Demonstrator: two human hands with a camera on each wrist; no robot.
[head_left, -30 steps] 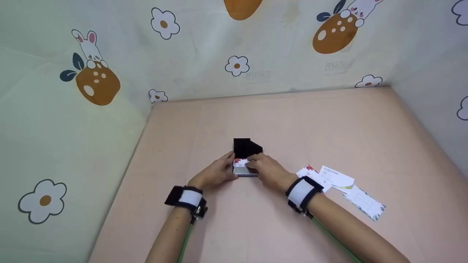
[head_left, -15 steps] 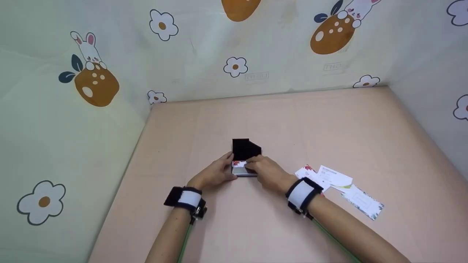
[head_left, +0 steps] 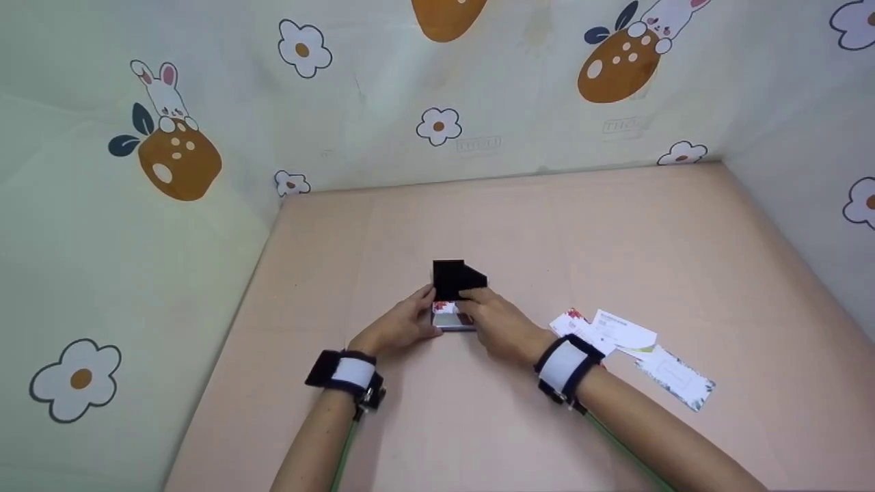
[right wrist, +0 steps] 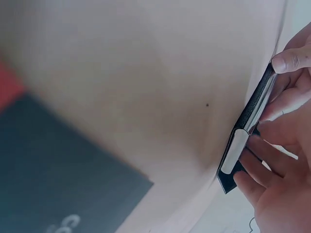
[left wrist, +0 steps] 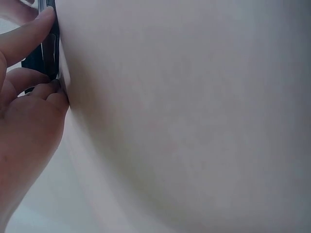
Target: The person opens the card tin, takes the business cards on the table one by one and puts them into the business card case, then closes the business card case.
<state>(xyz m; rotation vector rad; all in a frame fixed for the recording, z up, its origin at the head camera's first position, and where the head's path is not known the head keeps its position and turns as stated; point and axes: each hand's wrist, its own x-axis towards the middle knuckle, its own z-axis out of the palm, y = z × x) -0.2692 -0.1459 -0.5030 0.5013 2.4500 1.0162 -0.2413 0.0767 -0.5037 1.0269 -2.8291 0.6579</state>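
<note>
A small card case (head_left: 456, 281) with a black lid raised above a silver base (head_left: 446, 322) sits mid-table. A white card with a red print (head_left: 444, 308) lies in the base, mostly covered by fingers. My left hand (head_left: 418, 318) grips the case's left side, with a fingertip on its edge (left wrist: 46, 14). My right hand (head_left: 480, 306) holds the case from the right, fingers over the card and the lid's lower corner. In the right wrist view the case (right wrist: 249, 115) is seen edge-on, with my thumb (right wrist: 287, 60) on the lid's end and my fingers curled against the base.
Three loose cards lie on the pink table (head_left: 615, 232) right of my right wrist: a red-printed one (head_left: 571, 321), a white one (head_left: 626, 331) and a green-edged one (head_left: 677, 378). Patterned cloth walls (head_left: 137, 225) close the table on three sides. A blurred dark block (right wrist: 53, 170) fills the right wrist view's lower left.
My right fingers have slid a little further over the card, so less of it shows. The case and my left hand stay where they were.
</note>
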